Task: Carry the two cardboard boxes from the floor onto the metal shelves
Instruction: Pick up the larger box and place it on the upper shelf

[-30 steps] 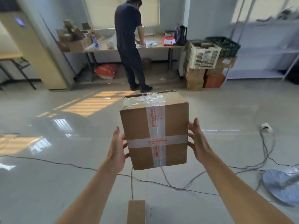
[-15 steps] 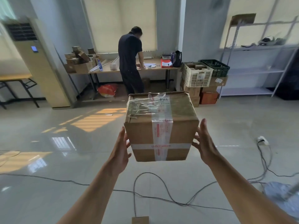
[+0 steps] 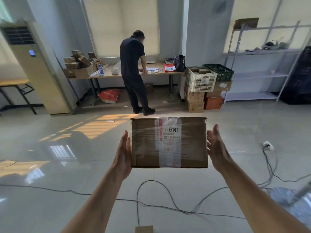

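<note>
A taped cardboard box [image 3: 169, 142] marked 6141 hangs in the air in front of me, its top face toward the camera. My left hand [image 3: 123, 153] presses its left side and my right hand [image 3: 217, 148] presses its right side. The corner of a second cardboard box [image 3: 144, 229] shows on the floor at the bottom edge. The metal shelves [image 3: 259, 74] stand against the far right wall, with a cardboard box [image 3: 246, 23] lying on the top shelf.
A person [image 3: 134, 73] stands at a desk [image 3: 117, 75] straight ahead. Stacked boxes and crates [image 3: 202, 88] sit left of the shelves. Cables [image 3: 168, 197] cross the floor near me. A fan base [image 3: 289, 199] is at the right, an air conditioner [image 3: 37, 68] at the left.
The box has risen and tipped so its top now faces me, and my view has lifted, bringing the shelves and the room further into sight. Both hands keep their hold.
</note>
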{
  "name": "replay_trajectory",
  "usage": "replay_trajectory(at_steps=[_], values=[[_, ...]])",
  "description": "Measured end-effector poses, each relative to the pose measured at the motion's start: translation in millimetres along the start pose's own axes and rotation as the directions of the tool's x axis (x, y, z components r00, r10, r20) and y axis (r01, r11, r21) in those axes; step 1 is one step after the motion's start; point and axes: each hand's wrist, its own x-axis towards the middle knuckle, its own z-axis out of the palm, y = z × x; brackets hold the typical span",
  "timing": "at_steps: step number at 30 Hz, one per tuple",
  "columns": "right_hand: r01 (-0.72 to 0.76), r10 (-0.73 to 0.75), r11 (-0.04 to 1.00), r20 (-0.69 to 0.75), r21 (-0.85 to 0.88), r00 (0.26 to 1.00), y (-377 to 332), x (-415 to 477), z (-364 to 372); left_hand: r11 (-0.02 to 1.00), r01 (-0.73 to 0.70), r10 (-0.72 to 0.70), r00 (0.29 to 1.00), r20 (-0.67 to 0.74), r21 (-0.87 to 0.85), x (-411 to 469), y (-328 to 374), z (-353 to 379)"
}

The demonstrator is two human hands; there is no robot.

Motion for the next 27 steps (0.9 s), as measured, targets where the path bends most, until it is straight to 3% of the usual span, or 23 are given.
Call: replay_trajectory(at_steps=[12,17,27], values=[[0.024,-0.024,1.0,0.057,0.011,0.998,6.9,3.6,-2.7,0.995,-0.077,0.079,0.996,-0.029,0.066,15.7,5.6,-4.4],[0.022,-0.022,1.0,0.007,0.018,1.0,8.1,8.7,-6.4,0.993,-0.069,0.067,0.997,0.024,0.092,13.8,7.8,-1.9],[0.087,-0.086,0.996,-0.07,0.016,0.994,8.6,-3.3,-5.3,0.995,-0.031,0.032,1.0,0.0,0.092,11.2,9.2,0.7]])
